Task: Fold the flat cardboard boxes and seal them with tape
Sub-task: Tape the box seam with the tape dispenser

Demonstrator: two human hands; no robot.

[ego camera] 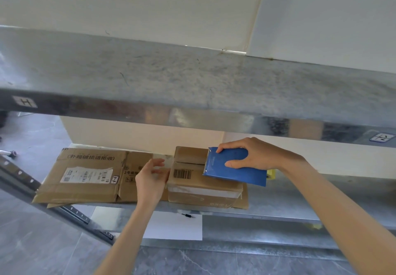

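The left hand [151, 180] pinches a clear tape strip [164, 160] at the left end of the folded box [201, 185]. The right hand [254, 157] grips a blue tape dispenser [235, 173] on the box's top. The box sits on flat cardboard [85, 176] on the metal shelf [289, 199].

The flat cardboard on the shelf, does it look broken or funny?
A bit. The flat cardboard has creased, ragged edges, and its front left corner pokes out past the shelf. The taped box beside it sits flat on the shelf.
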